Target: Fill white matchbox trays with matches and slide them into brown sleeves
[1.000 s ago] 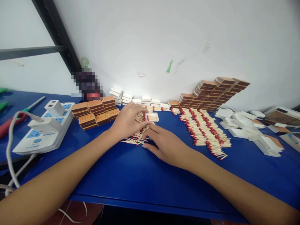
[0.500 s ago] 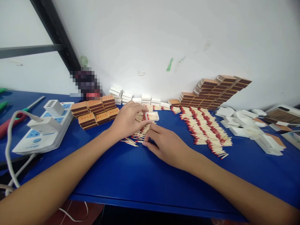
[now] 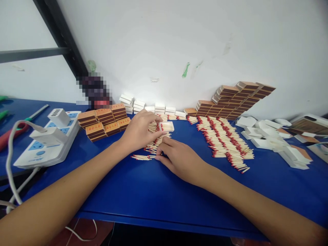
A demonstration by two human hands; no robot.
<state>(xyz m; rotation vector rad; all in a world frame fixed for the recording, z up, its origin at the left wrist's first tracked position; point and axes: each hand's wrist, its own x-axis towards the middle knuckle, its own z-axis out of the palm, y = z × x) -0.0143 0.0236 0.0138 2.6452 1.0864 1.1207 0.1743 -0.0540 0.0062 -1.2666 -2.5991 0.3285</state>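
My left hand [image 3: 140,130] holds a small white matchbox tray [image 3: 167,126] between thumb and fingers; some red-tipped matches lie inside it. Just below the tray, my right hand [image 3: 179,155] has its thumb and fingers bent towards each other at the edge of a loose match pile [image 3: 153,147]. Whether a match sits between those fingertips is too small to tell. Part of the pile is hidden behind my left hand. To the right, matches [image 3: 222,140] lie in long rows on the blue table [image 3: 153,191].
Orange and brown matchboxes [image 3: 104,123] stand stacked at left, with more [image 3: 230,102] against the wall at right. White trays [image 3: 160,108] line the back. Loose trays [image 3: 273,135] lie far right. A power strip [image 3: 48,143] with cables is at left.
Matches at the lower left of the pile have shifted and now lie flatter, more side by side. My right hand has moved very slightly left. The left hand keeps hold of the tray.
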